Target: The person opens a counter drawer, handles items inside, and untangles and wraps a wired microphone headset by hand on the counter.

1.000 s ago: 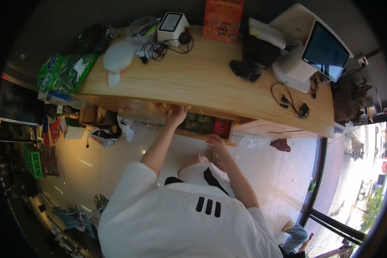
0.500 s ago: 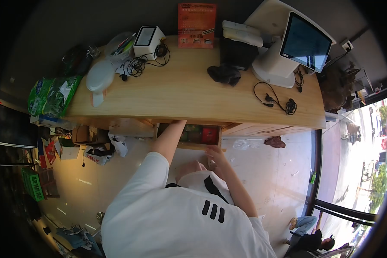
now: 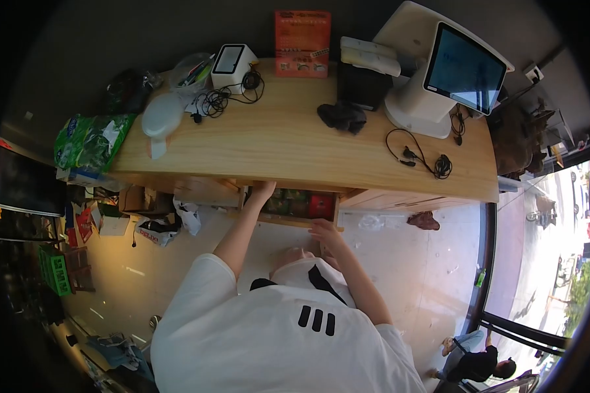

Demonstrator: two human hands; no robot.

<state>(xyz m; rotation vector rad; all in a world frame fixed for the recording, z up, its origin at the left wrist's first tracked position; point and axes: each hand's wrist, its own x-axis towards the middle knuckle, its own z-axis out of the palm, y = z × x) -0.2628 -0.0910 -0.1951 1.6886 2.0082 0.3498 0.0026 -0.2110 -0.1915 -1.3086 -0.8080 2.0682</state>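
Pale floor tiles (image 3: 406, 262) spread under a long wooden counter (image 3: 295, 147), which carries a tilted screen (image 3: 462, 69), a red sign (image 3: 301, 34), a black cloth (image 3: 341, 116) and loose cables (image 3: 419, 157). Below its front edge a drawer (image 3: 295, 204) stands pulled out, packed with green and red packets. The left hand (image 3: 263, 191), arm stretched forward, reaches into the drawer's left corner; its fingers are hidden, so I cannot tell their grip. The right hand (image 3: 322, 229), elbow bent, rests curled on the drawer's front edge.
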